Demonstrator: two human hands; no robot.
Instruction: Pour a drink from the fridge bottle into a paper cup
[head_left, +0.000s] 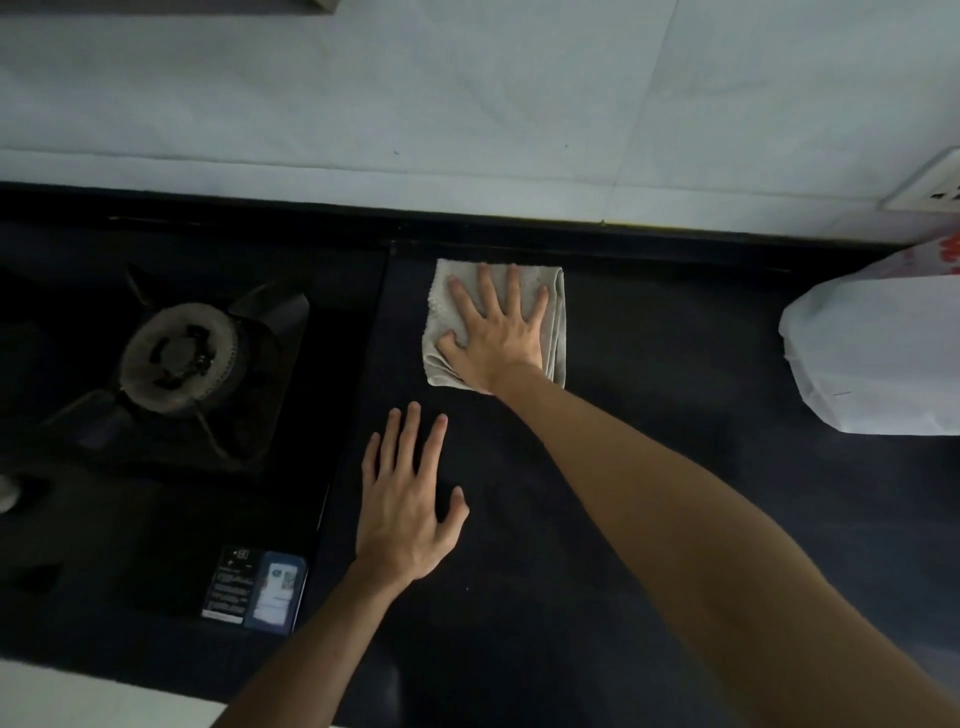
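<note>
A: Which step is in hand?

B: Not the pour itself, by my reading. The right hand (493, 338) lies flat, fingers spread, pressing a folded cloth (440, 306) onto the dark counter (649, 364). I'd call it wiping the surface, either to ready a spot for the cup or to tidy up. I can't say which.

A: And the left hand (405, 514)?

B: Relaxed, fingers straight, holding nothing. It sits nearer the body than the right hand and just to its left. Whether the palm rests on the counter or hangs just above it, I can't tell.

A: Where are the bottle and cup?

B: Neither is in view, and no fridge shows either.

A: So what does the next move call for?

B: Probably lifting off the cloth, then turning to fetch the bottle and a cup, with both hands free to carry them.

A: What else is there?

B: A burner (179, 358) well to the left of the left hand, and a white bag (872, 353) far to the right of the right hand, cut off by the frame. Its contents are hidden. The label (254, 584) beside the left wrist is too blurred to read.
</note>
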